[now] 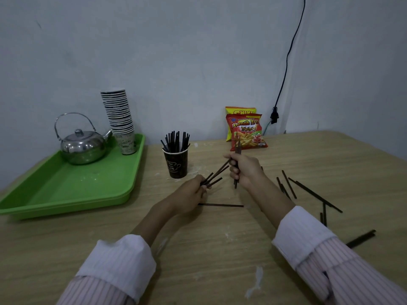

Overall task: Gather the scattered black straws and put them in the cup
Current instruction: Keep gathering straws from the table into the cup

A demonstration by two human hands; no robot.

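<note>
A black paper cup (pixel 176 164) stands on the wooden table, with several black straws (pixel 175 139) upright in it. My left hand (pixel 190 194) is just right of and below the cup, closed on a small bunch of black straws (pixel 214 176) that point up and right. My right hand (pixel 244 168) grips a near-vertical straw (pixel 236 179) and touches the tip of the left bunch. One straw (pixel 221 205) lies flat between my forearms. Several loose straws (pixel 308 191) lie scattered at the right, and a pair of straws (pixel 361 238) lies near the right edge.
A green tray (pixel 72 188) at the left holds a steel kettle (pixel 82 146) and a tall stack of paper cups (pixel 120 119). Two snack bags (pixel 246 130) lean on the wall behind my right hand. A black cable (pixel 284 80) hangs to a plug.
</note>
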